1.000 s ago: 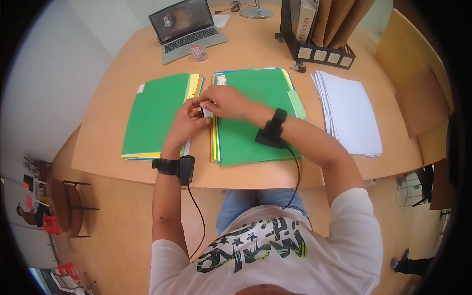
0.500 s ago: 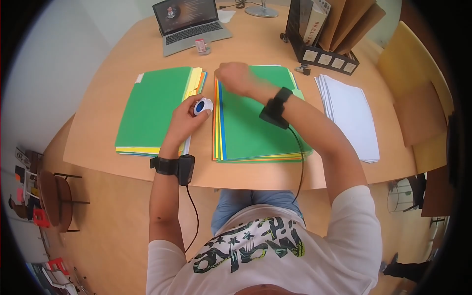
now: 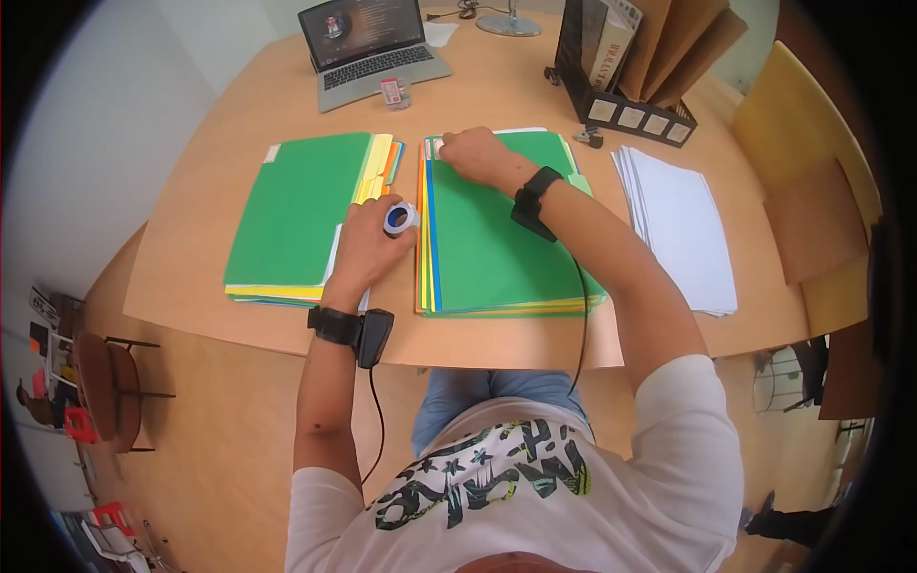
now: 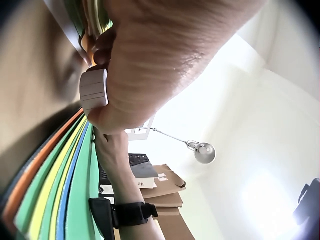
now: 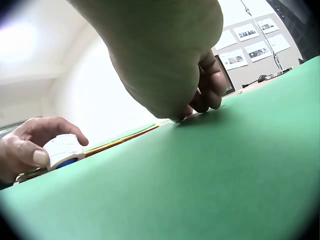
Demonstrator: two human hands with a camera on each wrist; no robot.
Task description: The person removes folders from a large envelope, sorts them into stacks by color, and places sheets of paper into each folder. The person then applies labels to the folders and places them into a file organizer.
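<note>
A white label roll with a blue core is pinched in my left hand, between the two folder stacks; the left wrist view shows the roll's labels against the thumb. My right hand rests with curled fingers at the upper left corner of the right green folder, beside a small label there. In the right wrist view its fingertips touch the green cover, and whatever lies under them is hidden. The left green folder stack carries a white label at its top left corner.
Loose white sheets lie to the right. A black organizer with brown folders and a book stands at the back right, black clips in front of it. A laptop and a small red-and-white box are at the back left.
The right hand has gone from the roll, up and right, down onto the right folder's upper corner. The left hand still holds the roll, now slightly lower and nearer the right stack.
</note>
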